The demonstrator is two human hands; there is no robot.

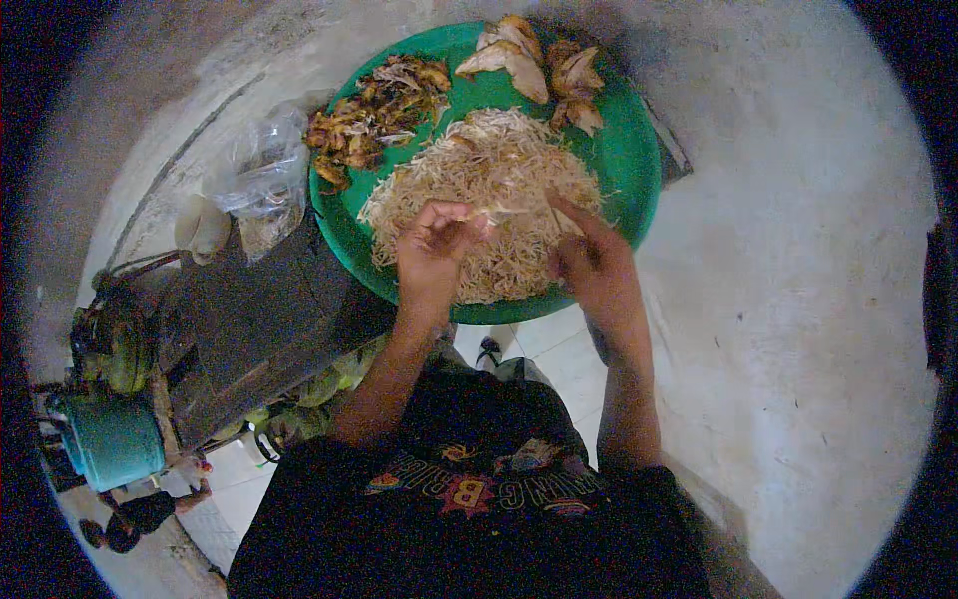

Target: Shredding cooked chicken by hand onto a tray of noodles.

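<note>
Above a heap of shredded chicken [509, 172] on a round green plastic tray [636, 172], my left hand [438, 243] pinches a small pale strip of meat [490, 213] between thumb and fingertips. My right hand [599, 262] hovers over the heap's right side, index finger stretched forward and the others curled. Blur hides whether a shred sits between its fingers. At the tray's far side lie larger cooked chicken pieces [509, 60] and smaller browned ones [576, 82]. Brown scraps, seemingly skin and bones [378, 112], are piled at the far left.
Left of the tray, a clear plastic bag [269, 165] rests by a dark tabletop [254, 322]. A turquoise plastic container [112, 442] stands at the lower left. Green round produce [318, 389] lies beneath the table's edge. A pale wall [786, 262] rises on the right.
</note>
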